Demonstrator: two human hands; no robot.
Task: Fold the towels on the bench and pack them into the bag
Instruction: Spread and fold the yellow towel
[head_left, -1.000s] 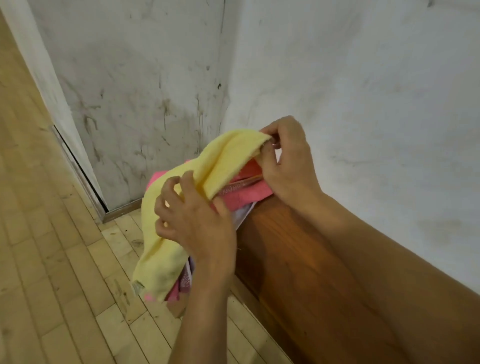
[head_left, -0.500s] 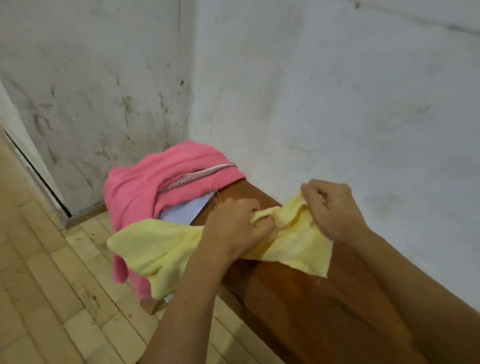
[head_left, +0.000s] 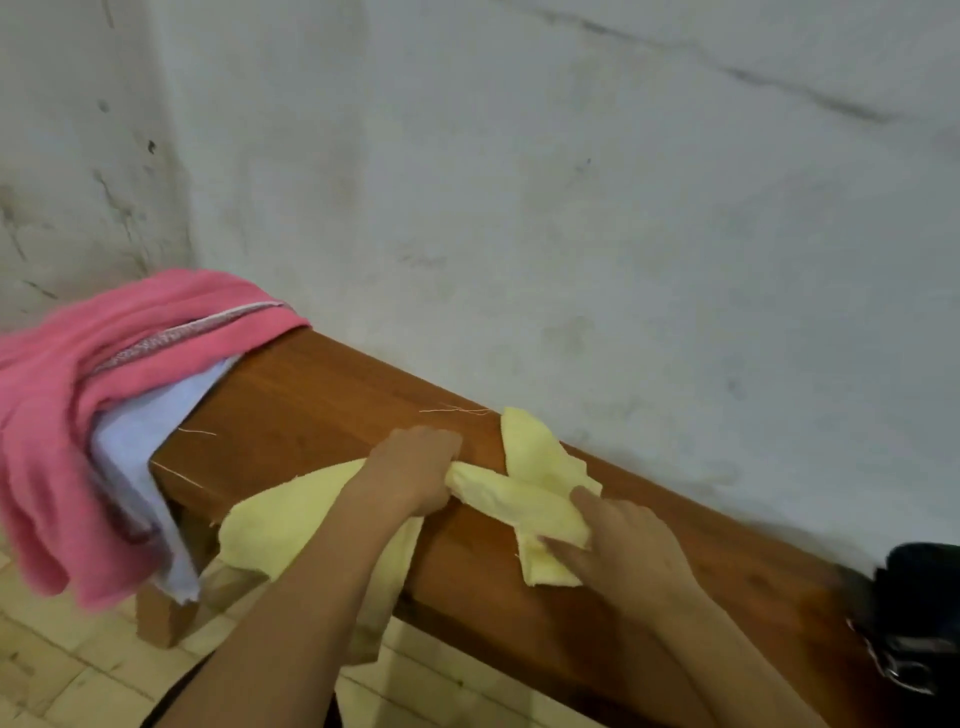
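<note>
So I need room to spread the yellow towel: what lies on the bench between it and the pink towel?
Bare bench in the head view, only loose threads between yellow towel and pink towel.

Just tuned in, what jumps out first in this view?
Both hands, left hand and right hand, grip a bunched yellow towel across the wooden bench. A pink towel drapes over the bench's far end, atop a white cloth. A dark bag sits at right.

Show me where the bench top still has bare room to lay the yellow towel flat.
Bare wood runs between the pink towel pile and the left hand on the bench. Another bare strip lies between the right hand and the dark bag. The yellow towel crowds the middle.
</note>
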